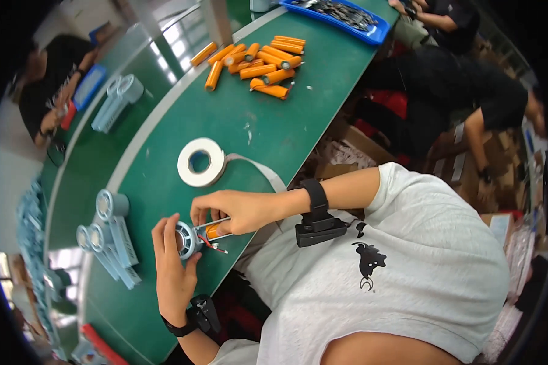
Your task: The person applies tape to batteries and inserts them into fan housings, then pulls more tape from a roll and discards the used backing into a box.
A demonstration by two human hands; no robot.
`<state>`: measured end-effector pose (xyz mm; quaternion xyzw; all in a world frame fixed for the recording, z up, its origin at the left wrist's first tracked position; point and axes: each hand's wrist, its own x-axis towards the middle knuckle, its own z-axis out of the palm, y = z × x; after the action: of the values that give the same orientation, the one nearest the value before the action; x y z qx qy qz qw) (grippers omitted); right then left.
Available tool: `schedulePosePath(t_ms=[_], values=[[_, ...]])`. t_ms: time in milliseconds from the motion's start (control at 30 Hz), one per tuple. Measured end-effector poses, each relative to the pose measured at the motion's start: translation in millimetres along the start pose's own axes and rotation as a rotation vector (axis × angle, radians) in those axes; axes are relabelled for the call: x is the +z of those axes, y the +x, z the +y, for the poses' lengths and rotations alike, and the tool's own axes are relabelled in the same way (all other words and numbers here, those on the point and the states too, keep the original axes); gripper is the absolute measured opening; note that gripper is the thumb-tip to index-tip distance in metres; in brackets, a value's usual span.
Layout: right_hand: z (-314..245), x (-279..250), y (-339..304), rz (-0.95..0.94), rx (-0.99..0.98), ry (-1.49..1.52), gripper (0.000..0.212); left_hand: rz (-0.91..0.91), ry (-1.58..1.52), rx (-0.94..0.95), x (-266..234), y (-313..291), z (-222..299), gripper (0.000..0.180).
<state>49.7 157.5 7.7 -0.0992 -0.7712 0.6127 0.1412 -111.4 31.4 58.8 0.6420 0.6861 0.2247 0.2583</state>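
My left hand (173, 258) is closed round the round head of a light-blue handheld fan (190, 239) at the near edge of the table. An orange cylindrical battery (213, 232) lies against the fan's narrow handle, pinched by the fingers of my right hand (237, 210). Red and dark wires with a small white connector (224, 250) stick out beside it. My fingers partly cover the handle, so how far the battery sits inside it is hidden. Just beyond my right hand lies a roll of white tape (187, 172), its loose strip (259, 165) running toward the table edge.
Several orange batteries (257, 71) lie heaped farther up the green table (225, 125). Light-blue fans (112, 205) are stacked at left, with more (123, 91) across the divider. A blue tray (380, 30) of small dark parts stands far off. Other people work at left and right.
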Motion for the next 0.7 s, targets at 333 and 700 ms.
schedulePosePath(t_ms=[333, 700], values=[[-31, -68, -60, 0.224, 0.176, 0.200, 0.054, -0.139, 0.220, 0.228, -116, 227, -22, 0.086], [-13, -158, -29, 0.275, 0.137, -0.083, 0.050, 0.288, 0.699, -0.277, -97, 339, -141, 0.083]])
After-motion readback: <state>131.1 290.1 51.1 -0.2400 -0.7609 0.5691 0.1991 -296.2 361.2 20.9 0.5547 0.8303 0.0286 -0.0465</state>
